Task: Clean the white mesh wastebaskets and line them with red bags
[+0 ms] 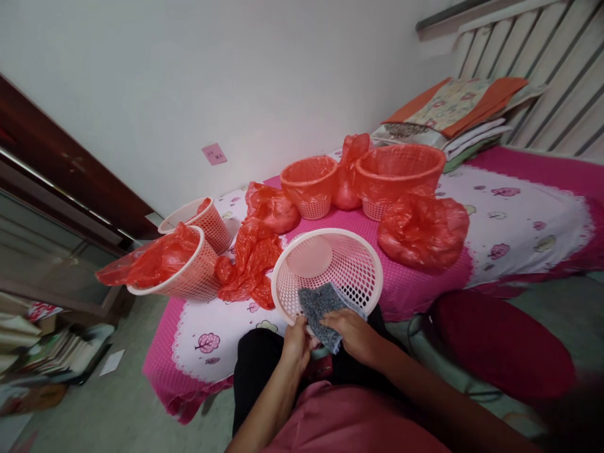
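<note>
A pale pink perforated plastic basket [377,272] lies tilted over my lap, its wide mouth facing me. My left hand [297,345] grips the near rim, fingers closed around it. A grey cloth [317,302] is draped over that rim, partly inside the basket. With my right hand [349,328] I press the cloth against the rim, fingers closed on it. Just left of the basket lies a crumpled red plastic bag [252,261]. Another bunched red bag [423,231] sits to the right.
Red-lined baskets [309,189] [401,170] stand at the back by the wall. Two more baskets [201,277] [214,229] are at the left. Folded cloths [457,110] are piled at back right. A dark red round stool [503,346] stands right of the pink-covered bed [207,343].
</note>
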`<action>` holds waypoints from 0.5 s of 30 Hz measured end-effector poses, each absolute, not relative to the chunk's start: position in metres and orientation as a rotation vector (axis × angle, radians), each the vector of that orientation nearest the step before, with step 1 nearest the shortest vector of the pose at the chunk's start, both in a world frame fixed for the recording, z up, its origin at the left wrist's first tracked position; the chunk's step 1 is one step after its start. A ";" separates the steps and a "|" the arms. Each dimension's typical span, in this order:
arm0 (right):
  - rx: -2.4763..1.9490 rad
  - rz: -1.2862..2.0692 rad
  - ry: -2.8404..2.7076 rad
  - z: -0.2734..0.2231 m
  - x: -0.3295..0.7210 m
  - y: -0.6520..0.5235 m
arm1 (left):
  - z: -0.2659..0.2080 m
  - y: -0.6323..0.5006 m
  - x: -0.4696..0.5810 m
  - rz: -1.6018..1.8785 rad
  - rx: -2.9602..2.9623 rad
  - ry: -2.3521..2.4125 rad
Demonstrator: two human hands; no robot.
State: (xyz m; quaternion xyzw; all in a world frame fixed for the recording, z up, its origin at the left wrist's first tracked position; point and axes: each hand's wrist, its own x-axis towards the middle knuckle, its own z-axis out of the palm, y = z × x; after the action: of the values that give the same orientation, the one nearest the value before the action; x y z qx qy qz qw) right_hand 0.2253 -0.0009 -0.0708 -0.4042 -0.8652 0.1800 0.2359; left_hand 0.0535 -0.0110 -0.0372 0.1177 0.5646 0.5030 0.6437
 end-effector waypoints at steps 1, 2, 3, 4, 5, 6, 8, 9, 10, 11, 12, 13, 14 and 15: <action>-1.114 0.498 -2.379 -0.071 0.227 -0.005 | -0.037 -0.011 0.054 1.146 0.269 1.286; -1.116 0.509 -2.393 -0.072 0.229 -0.008 | -0.036 -0.011 0.054 1.143 0.271 1.287; -1.123 0.510 -2.407 -0.073 0.230 -0.010 | -0.035 -0.011 0.055 1.139 0.272 1.287; -1.137 0.488 -2.415 -0.074 0.231 -0.011 | -0.033 -0.011 0.055 1.135 0.274 1.287; -1.148 0.457 -2.424 -0.074 0.233 -0.012 | -0.032 -0.010 0.055 1.131 0.275 1.286; -1.160 0.419 -2.432 -0.073 0.234 -0.012 | -0.031 -0.010 0.055 1.130 0.277 1.284; -1.195 0.339 -2.438 -0.068 0.239 -0.012 | -0.028 -0.008 0.056 1.133 0.279 1.281; -1.221 0.306 -2.431 -0.063 0.242 -0.012 | -0.026 -0.008 0.056 1.136 0.279 1.280; -1.249 0.283 -2.418 -0.058 0.245 -0.012 | -0.025 -0.007 0.056 1.140 0.278 1.279; -1.282 0.269 -2.397 -0.052 0.249 -0.013 | -0.023 -0.005 0.055 1.142 0.275 1.278; -1.319 0.265 -2.370 -0.045 0.253 -0.013 | -0.022 -0.004 0.055 1.143 0.273 1.277; -1.353 0.276 -2.339 -0.039 0.257 -0.014 | -0.021 -0.004 0.054 1.143 0.272 1.276; -1.379 0.308 -2.302 -0.032 0.261 -0.016 | -0.021 -0.003 0.054 1.144 0.271 1.274; -1.390 0.371 -2.262 -0.027 0.265 -0.017 | -0.021 -0.002 0.053 1.146 0.271 1.273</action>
State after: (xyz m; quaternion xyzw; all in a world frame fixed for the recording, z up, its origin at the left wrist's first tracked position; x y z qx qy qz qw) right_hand 0.2653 -0.0174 -0.0270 -0.5048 -0.8215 0.1347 0.2282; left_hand 0.0532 -0.0022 -0.0207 0.1192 0.5599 0.5037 0.6470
